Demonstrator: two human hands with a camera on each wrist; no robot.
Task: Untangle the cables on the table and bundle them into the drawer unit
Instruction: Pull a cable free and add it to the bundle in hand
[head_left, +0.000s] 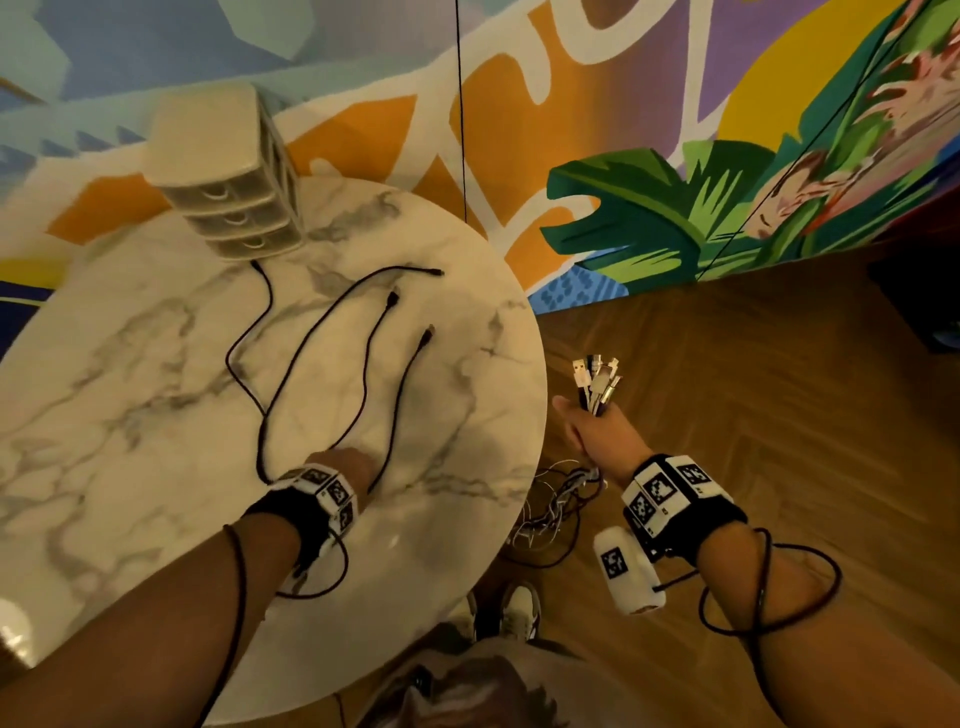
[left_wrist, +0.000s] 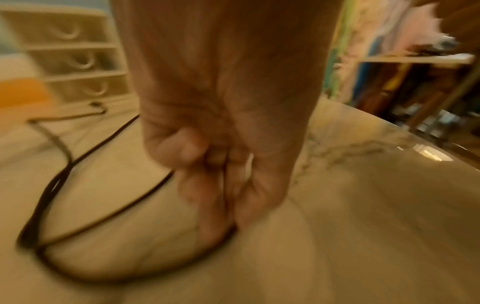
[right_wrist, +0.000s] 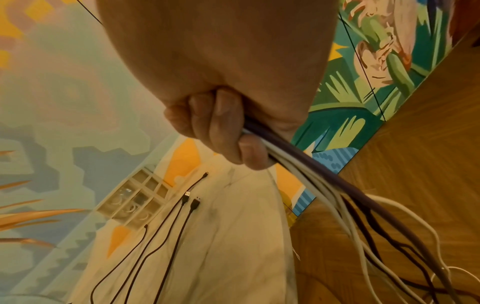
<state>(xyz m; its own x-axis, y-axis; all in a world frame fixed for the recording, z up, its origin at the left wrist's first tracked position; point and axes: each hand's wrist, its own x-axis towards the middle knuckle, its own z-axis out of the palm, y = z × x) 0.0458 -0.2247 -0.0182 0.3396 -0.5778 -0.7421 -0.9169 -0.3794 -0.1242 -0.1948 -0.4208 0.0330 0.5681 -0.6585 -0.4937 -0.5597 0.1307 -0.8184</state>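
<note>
A bunch of cables (head_left: 597, 387) is clenched in the right hand (head_left: 589, 426) out past the bench's right edge, plugs upward, tails hanging in a tangle to the wooden floor (head_left: 779, 415). Black cables (head_left: 363, 358) are spread across the marble bench (head_left: 130, 389); one is pinched against it under the left hand (head_left: 348, 462) near the front. The drawer unit (head_left: 234, 176) stands at the far rim, drawers shut.

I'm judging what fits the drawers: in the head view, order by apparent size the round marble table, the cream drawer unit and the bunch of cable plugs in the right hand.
1. Round marble table
2. Cream drawer unit
3. Bunch of cable plugs
</note>
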